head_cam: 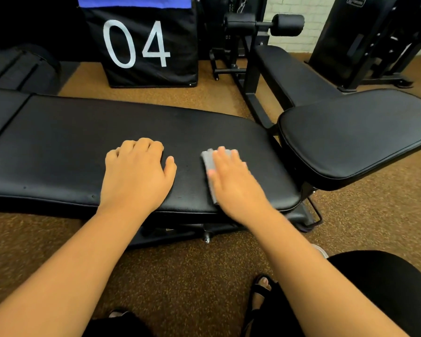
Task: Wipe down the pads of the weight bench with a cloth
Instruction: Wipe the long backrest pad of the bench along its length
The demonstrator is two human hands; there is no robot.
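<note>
Beyond the bench pad (71,147), numbered box (141,45).

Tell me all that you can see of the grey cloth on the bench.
The cloth is small, grey and looks like soft fabric, folded flat. It lies on the long black pad, towards its right end and reaching the near edge. The right hand presses on it with straight fingers and covers most of it; only a strip along its left side and a part at the fingertips show. The left hand rests on the pad beside it, not touching it.
</note>
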